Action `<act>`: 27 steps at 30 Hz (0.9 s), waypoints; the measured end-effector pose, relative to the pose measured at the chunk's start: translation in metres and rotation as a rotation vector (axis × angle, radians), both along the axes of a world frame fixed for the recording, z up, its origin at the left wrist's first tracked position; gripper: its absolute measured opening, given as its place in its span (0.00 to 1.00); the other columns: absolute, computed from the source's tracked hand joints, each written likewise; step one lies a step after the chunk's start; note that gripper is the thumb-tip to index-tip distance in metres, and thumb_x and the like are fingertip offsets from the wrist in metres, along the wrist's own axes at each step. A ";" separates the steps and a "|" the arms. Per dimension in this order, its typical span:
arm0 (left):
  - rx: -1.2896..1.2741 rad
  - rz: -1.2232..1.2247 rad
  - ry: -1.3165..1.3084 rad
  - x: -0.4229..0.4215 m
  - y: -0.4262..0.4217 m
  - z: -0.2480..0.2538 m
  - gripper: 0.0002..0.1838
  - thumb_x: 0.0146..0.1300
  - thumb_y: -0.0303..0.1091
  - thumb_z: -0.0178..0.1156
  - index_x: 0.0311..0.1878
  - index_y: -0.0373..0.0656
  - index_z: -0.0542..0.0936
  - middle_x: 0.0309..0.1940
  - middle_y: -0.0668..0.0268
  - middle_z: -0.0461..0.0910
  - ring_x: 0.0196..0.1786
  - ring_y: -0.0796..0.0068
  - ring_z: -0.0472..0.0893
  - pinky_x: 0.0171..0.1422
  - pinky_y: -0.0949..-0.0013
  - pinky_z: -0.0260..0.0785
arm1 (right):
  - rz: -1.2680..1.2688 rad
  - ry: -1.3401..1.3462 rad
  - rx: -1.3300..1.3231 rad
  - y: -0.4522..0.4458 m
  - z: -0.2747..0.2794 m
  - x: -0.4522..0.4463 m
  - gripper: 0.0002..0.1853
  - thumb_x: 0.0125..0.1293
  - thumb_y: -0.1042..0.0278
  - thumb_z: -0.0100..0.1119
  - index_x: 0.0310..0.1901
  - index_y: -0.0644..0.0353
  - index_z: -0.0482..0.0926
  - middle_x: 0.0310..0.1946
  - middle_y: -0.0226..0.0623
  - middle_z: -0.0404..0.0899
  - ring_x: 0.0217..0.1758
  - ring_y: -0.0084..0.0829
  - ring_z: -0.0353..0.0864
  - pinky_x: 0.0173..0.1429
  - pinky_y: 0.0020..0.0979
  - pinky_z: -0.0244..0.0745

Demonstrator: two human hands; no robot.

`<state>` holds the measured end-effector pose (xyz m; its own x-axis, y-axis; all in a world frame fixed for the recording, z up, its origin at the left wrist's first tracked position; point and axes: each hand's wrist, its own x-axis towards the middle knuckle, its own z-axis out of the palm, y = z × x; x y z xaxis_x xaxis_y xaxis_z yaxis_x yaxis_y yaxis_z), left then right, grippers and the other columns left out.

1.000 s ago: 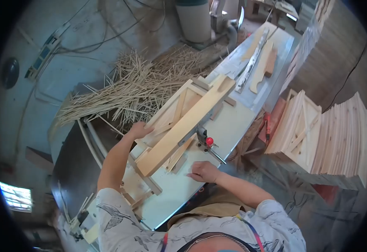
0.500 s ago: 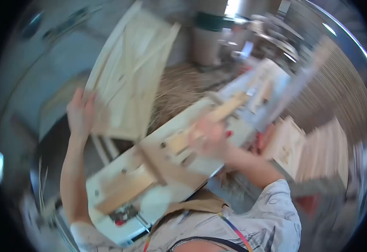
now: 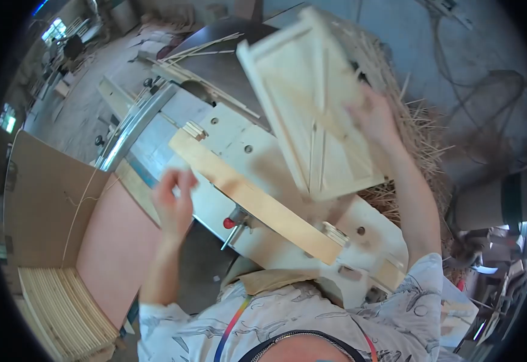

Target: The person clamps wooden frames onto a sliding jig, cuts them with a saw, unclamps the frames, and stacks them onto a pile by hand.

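My right hand [image 3: 373, 117] grips the right edge of a pale wooden frame [image 3: 321, 78], which has raised edge strips and crossing slats. The frame is tilted above the far side of a white worktable [image 3: 269, 151]; I cannot tell whether its lower corner touches the table. My left hand [image 3: 176, 196] is in the air by the table's near left edge, slightly blurred, with loosely bent fingers apart and nothing in them. Between the hands, a long wooden bar [image 3: 257, 202] lies diagonally across the table. A clamp with a red knob [image 3: 229, 223] sits beside it.
Stacked thin boards [image 3: 64, 308] and a large pinkish panel [image 3: 115, 241] stand at left. A metal rail [image 3: 137, 127] runs along the table's far left end. Loose wood strips [image 3: 417, 133] pile up beyond the right side. A dark round surface [image 3: 221, 60] lies behind.
The view has swung round strongly. The frame was by my left hand and is now held by my right hand. My left hand is now away from it, at the table's other side.
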<state>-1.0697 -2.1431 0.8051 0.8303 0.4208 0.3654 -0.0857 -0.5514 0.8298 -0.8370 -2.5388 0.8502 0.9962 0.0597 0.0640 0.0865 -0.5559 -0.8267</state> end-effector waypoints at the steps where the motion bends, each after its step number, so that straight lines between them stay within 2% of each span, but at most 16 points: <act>1: -0.071 -0.043 0.098 -0.023 -0.012 -0.015 0.07 0.74 0.26 0.64 0.37 0.34 0.83 0.30 0.63 0.86 0.36 0.76 0.85 0.47 0.69 0.77 | 0.129 -0.070 -0.065 0.008 -0.048 0.014 0.33 0.65 0.66 0.77 0.71 0.60 0.78 0.56 0.45 0.88 0.48 0.33 0.90 0.54 0.35 0.86; 3: -0.196 -0.115 0.120 -0.050 -0.040 -0.039 0.07 0.65 0.28 0.71 0.39 0.35 0.84 0.37 0.61 0.88 0.39 0.71 0.86 0.47 0.67 0.78 | 0.277 -0.125 -0.119 0.026 -0.117 0.035 0.33 0.65 0.66 0.77 0.71 0.61 0.78 0.57 0.48 0.88 0.50 0.36 0.91 0.54 0.36 0.86; 6: 0.108 -0.230 0.089 -0.058 -0.045 -0.046 0.13 0.58 0.30 0.78 0.42 0.37 0.84 0.37 0.59 0.87 0.36 0.64 0.86 0.44 0.65 0.78 | 0.388 0.090 -0.149 0.045 -0.171 0.042 0.33 0.63 0.66 0.78 0.70 0.60 0.79 0.58 0.52 0.87 0.56 0.43 0.90 0.59 0.39 0.85; 8: 0.152 -0.270 0.116 -0.057 -0.042 -0.040 0.14 0.56 0.30 0.79 0.41 0.37 0.84 0.36 0.58 0.87 0.36 0.63 0.86 0.44 0.65 0.77 | 0.443 0.205 -0.093 0.046 -0.194 0.047 0.33 0.62 0.64 0.79 0.69 0.59 0.81 0.56 0.51 0.88 0.61 0.47 0.87 0.66 0.42 0.80; 9: 0.196 -0.312 0.109 -0.055 -0.042 -0.035 0.15 0.55 0.30 0.80 0.41 0.37 0.84 0.36 0.58 0.87 0.36 0.62 0.86 0.43 0.65 0.77 | 0.436 0.231 -0.090 0.048 -0.204 0.043 0.33 0.62 0.64 0.79 0.69 0.59 0.81 0.56 0.51 0.88 0.61 0.47 0.87 0.66 0.42 0.80; 12: 0.123 -0.253 0.158 -0.054 -0.054 -0.025 0.15 0.54 0.30 0.81 0.39 0.37 0.84 0.35 0.57 0.86 0.35 0.62 0.85 0.42 0.66 0.77 | 0.488 0.204 -0.213 0.051 -0.238 0.037 0.33 0.62 0.60 0.80 0.68 0.58 0.81 0.52 0.52 0.88 0.58 0.48 0.88 0.64 0.42 0.81; 14: 0.159 -0.260 0.181 -0.062 -0.055 -0.019 0.13 0.56 0.27 0.79 0.40 0.36 0.85 0.34 0.57 0.87 0.35 0.65 0.86 0.41 0.67 0.77 | 0.501 -0.074 -0.356 0.046 -0.285 0.035 0.34 0.61 0.55 0.81 0.68 0.57 0.82 0.51 0.52 0.88 0.55 0.49 0.88 0.60 0.43 0.82; 16: 0.037 -0.175 0.291 -0.073 -0.058 -0.011 0.09 0.58 0.23 0.76 0.41 0.35 0.86 0.34 0.59 0.87 0.37 0.67 0.86 0.43 0.68 0.77 | 0.550 -0.065 -0.349 0.043 -0.260 0.026 0.33 0.61 0.52 0.80 0.65 0.56 0.83 0.52 0.53 0.87 0.55 0.50 0.88 0.59 0.46 0.82; 17: 0.043 -0.184 0.341 -0.080 -0.054 -0.004 0.07 0.59 0.20 0.72 0.42 0.35 0.87 0.34 0.59 0.87 0.38 0.70 0.87 0.45 0.68 0.77 | 0.533 0.045 -0.398 0.044 -0.241 0.019 0.32 0.61 0.51 0.79 0.64 0.56 0.84 0.53 0.53 0.87 0.57 0.51 0.87 0.61 0.47 0.82; 20: 0.010 -0.204 0.669 -0.103 -0.031 0.005 0.11 0.60 0.21 0.72 0.46 0.34 0.88 0.37 0.58 0.89 0.41 0.69 0.88 0.48 0.66 0.78 | 0.537 0.159 -0.542 0.046 -0.229 0.024 0.30 0.64 0.49 0.76 0.64 0.54 0.84 0.54 0.51 0.87 0.61 0.52 0.86 0.64 0.48 0.81; 21: 0.004 -0.215 0.663 -0.106 -0.024 0.000 0.11 0.60 0.21 0.72 0.46 0.34 0.88 0.37 0.58 0.89 0.41 0.69 0.88 0.48 0.66 0.78 | 0.560 0.148 -0.607 0.048 -0.224 0.023 0.29 0.65 0.49 0.75 0.64 0.53 0.84 0.55 0.50 0.88 0.61 0.52 0.86 0.64 0.49 0.81; 22: -0.018 -0.214 0.749 -0.107 -0.017 -0.010 0.14 0.60 0.25 0.74 0.48 0.33 0.87 0.37 0.56 0.89 0.41 0.66 0.89 0.48 0.64 0.79 | 0.579 0.139 -0.671 0.051 -0.219 0.022 0.28 0.66 0.49 0.74 0.64 0.51 0.83 0.55 0.49 0.88 0.61 0.52 0.86 0.65 0.49 0.82; 23: -0.038 -0.218 0.837 -0.106 -0.013 -0.023 0.17 0.61 0.29 0.76 0.51 0.32 0.86 0.38 0.54 0.89 0.42 0.63 0.90 0.49 0.62 0.80 | 0.595 0.239 -0.683 0.055 -0.207 0.021 0.29 0.69 0.49 0.70 0.66 0.56 0.81 0.55 0.50 0.88 0.63 0.54 0.84 0.68 0.50 0.79; 24: -0.042 -0.242 0.831 -0.096 -0.017 -0.038 0.17 0.61 0.29 0.76 0.51 0.32 0.86 0.38 0.54 0.89 0.42 0.63 0.90 0.49 0.62 0.80 | 0.574 0.245 -0.695 0.057 -0.207 0.022 0.29 0.69 0.49 0.70 0.66 0.56 0.81 0.55 0.50 0.88 0.63 0.54 0.84 0.68 0.50 0.79; 26: 0.178 -0.318 0.694 -0.068 -0.034 -0.076 0.26 0.62 0.44 0.78 0.50 0.29 0.84 0.37 0.47 0.88 0.42 0.52 0.89 0.51 0.57 0.80 | 0.644 0.156 -0.813 0.059 -0.210 0.017 0.32 0.72 0.45 0.65 0.67 0.64 0.79 0.56 0.56 0.86 0.66 0.57 0.82 0.71 0.50 0.76; 27: 0.228 -0.352 0.784 -0.063 -0.041 -0.106 0.30 0.62 0.51 0.77 0.48 0.28 0.84 0.36 0.45 0.87 0.40 0.49 0.89 0.49 0.56 0.79 | 0.638 0.205 -0.830 0.061 -0.207 0.009 0.34 0.74 0.44 0.63 0.67 0.67 0.77 0.58 0.59 0.85 0.67 0.58 0.81 0.72 0.49 0.75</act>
<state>-1.1331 -2.1839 0.6991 0.9443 0.0806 -0.3190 0.2655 -0.7594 0.5940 -0.8279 -2.4780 0.6430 0.7525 0.5221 -0.4015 0.4627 -0.8529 -0.2420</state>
